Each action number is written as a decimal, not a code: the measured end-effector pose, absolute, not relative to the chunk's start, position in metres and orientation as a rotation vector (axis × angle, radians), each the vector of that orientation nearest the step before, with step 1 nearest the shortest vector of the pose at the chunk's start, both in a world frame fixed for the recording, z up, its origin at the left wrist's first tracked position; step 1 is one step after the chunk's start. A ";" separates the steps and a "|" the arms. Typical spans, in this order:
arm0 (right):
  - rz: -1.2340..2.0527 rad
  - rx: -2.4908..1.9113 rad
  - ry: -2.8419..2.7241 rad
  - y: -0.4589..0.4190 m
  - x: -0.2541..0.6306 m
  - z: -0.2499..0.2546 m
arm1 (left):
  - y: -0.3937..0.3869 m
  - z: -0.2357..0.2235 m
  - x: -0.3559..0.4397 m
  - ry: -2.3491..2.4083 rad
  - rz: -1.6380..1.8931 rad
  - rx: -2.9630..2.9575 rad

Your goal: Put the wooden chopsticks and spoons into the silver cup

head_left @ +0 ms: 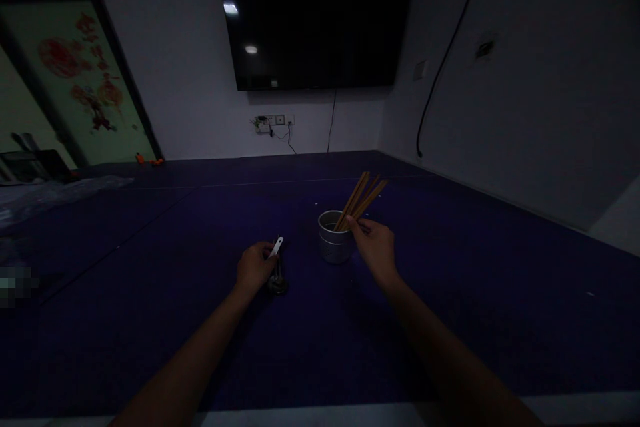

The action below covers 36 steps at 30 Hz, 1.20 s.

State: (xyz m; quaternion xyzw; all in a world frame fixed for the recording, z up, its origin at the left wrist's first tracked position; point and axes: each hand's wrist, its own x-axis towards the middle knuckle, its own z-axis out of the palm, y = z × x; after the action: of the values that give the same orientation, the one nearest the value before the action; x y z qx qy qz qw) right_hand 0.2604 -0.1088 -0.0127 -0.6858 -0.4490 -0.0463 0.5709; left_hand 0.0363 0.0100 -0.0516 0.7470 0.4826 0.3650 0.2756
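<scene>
A grey metal utensil holder stands upright on the dark blue surface, with small holes low in its side. Several wooden chopsticks lean out of it to the right. My right hand is at the holder's right rim, thumb and fingers closed around the lower part of the chopsticks; whether it also touches the rim is hard to see. To the left, my left hand pinches a spoon with a pale handle. Rounded metal spoon bowls show just below its fingers, dim and partly hidden.
The blue surface reaches back to a wall with a large black television and sockets. Clear plastic wrap lies at far left, near small orange items. A black cable hangs on the right wall.
</scene>
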 end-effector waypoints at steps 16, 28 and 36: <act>-0.463 -1.551 -0.575 -0.119 0.260 0.000 | 0.010 -0.046 0.036 1.282 1.017 1.927; -0.570 -1.347 -1.601 -0.121 0.210 -0.009 | -0.023 -0.015 0.039 0.815 1.468 2.149; -0.525 -1.105 -1.792 -0.115 0.198 -0.016 | -0.038 -0.024 0.043 0.490 1.455 2.657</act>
State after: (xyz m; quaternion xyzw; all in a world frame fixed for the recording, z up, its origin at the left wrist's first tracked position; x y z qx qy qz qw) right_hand 0.1977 -0.1152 -0.0159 -0.4502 -0.7303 -0.2141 0.4671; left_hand 0.0427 -0.0376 -0.0243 0.8653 0.1596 0.4738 0.0364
